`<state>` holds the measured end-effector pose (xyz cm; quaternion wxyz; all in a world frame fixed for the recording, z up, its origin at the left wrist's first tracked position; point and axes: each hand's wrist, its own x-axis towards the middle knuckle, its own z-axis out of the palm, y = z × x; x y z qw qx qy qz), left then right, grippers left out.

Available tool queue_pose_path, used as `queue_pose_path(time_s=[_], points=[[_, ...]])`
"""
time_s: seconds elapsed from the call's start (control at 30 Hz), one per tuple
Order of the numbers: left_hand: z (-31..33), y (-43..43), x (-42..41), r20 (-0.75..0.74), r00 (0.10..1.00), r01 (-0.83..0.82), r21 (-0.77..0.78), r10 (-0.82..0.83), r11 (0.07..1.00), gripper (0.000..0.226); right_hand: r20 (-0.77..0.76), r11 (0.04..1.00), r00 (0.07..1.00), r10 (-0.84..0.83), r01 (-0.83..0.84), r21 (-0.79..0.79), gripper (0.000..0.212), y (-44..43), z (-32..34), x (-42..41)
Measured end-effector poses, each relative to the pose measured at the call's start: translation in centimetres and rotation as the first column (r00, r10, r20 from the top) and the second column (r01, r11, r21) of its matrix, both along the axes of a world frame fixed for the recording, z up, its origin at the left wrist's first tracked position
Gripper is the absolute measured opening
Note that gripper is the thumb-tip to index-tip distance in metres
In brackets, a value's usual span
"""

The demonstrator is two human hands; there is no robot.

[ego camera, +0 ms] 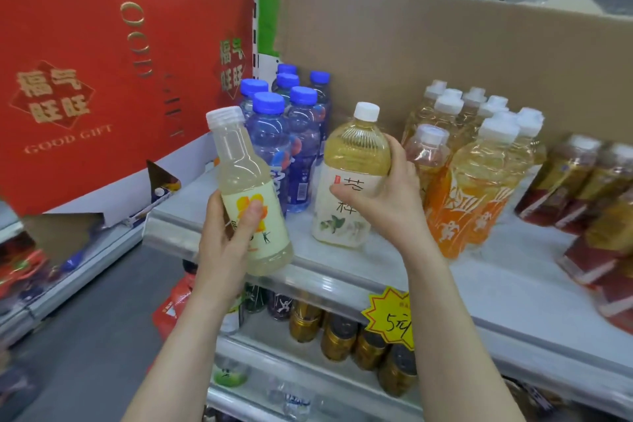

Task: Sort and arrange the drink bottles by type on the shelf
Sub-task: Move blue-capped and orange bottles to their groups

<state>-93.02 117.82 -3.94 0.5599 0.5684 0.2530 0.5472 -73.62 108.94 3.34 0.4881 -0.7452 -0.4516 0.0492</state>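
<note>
My left hand [227, 233] grips a tilted cloudy pale bottle [246, 181], clear cap, yellow flower label, just off the shelf [513, 284] edge. My right hand [387, 195] clasps a golden tea bottle [352, 161], white cap, cream label, on the shelf.

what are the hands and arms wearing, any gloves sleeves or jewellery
Nothing worn shows. The left hand and right hand have no gloves or rings. The left forearm and right forearm are bare down to the frame's bottom edge, with no sleeve, watch or bracelet.
</note>
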Motion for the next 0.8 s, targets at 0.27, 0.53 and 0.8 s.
queue_pose_path(time_s=[0.27,0.53,0.8], points=[[0.1,-1.2,0.1,0.092,0.995,0.054,-0.212,-0.036,0.976,0.012,-0.22,0.96,0.973,0.075,-0.011,0.281,0.096,0.0,-2.0,-1.7],[0.0,-5.1,1.9,0.141,0.967,0.241,-0.221,-0.213,0.945,0.074,-0.386,0.881,0.922,-0.033,0.209,0.425,0.079,-10.1,-1.6,-2.2],[0.5,-14.5,6.9,-0.013,0.909,0.41,-0.151,-0.417,0.899,0.082,-0.417,0.851,0.891,-0.178,0.352,0.389,0.062,-23.4,-4.2,-0.1]])
